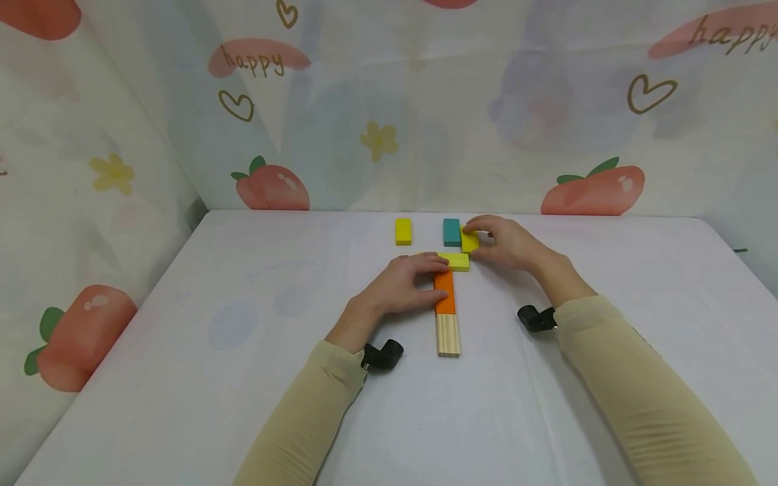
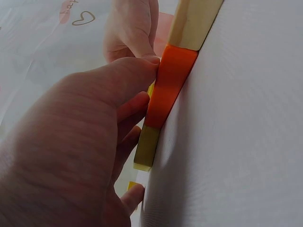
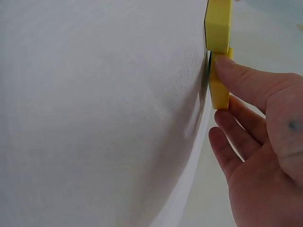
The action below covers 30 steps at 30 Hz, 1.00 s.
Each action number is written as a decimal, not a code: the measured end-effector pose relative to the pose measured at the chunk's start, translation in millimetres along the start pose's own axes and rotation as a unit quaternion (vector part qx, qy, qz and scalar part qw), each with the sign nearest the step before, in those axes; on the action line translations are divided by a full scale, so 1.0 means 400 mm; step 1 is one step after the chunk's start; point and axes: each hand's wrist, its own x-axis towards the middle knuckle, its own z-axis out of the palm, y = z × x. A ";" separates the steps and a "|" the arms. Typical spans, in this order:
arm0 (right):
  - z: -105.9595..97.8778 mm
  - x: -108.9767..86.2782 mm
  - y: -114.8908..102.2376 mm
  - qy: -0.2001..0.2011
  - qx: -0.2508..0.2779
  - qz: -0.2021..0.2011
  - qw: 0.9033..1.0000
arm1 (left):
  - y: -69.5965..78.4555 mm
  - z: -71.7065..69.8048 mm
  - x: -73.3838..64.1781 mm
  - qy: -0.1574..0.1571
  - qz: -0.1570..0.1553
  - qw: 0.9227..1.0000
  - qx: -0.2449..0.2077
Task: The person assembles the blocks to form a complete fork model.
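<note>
My right hand (image 1: 510, 244) pinches a yellow block (image 1: 469, 241) between thumb and fingertips, close to the table and right beside a teal block (image 1: 452, 232). The right wrist view shows the thumb on this yellow block (image 3: 220, 90). My left hand (image 1: 398, 287) lies over the join of an orange block (image 1: 447, 282) and a crosswise yellow block (image 1: 457, 262), its fingers lightly bent. In the left wrist view its thumb touches the edge of the orange block (image 2: 171, 80). A bare wooden block (image 1: 448, 336) continues the line towards me. The left hand covers part of the crosswise block.
Another yellow block (image 1: 403, 231) stands apart, further left near the back of the white-covered table (image 1: 243, 391). A printed cloth (image 1: 437, 101) rises behind the table's back edge. Each wrist wears a small black camera (image 1: 384, 355).
</note>
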 end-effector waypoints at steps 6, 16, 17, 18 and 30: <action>0.001 0.000 -0.001 -0.001 0.004 0.000 1.000 | 0.000 0.001 0.001 0.000 -0.005 1.000 -0.001; 0.001 -0.001 -0.003 -0.001 0.001 -0.011 1.000 | -0.004 0.003 0.002 0.002 0.000 1.000 0.004; 0.001 -0.001 -0.003 -0.001 0.002 -0.011 1.000 | -0.004 0.003 0.002 0.002 0.000 1.000 0.004; 0.001 -0.001 -0.003 -0.001 0.003 -0.011 1.000 | -0.004 0.003 0.002 0.002 0.000 1.000 0.004; 0.004 0.001 -0.003 -0.011 0.012 -0.006 1.000 | 0.002 -0.002 -0.002 0.000 -0.005 1.000 0.006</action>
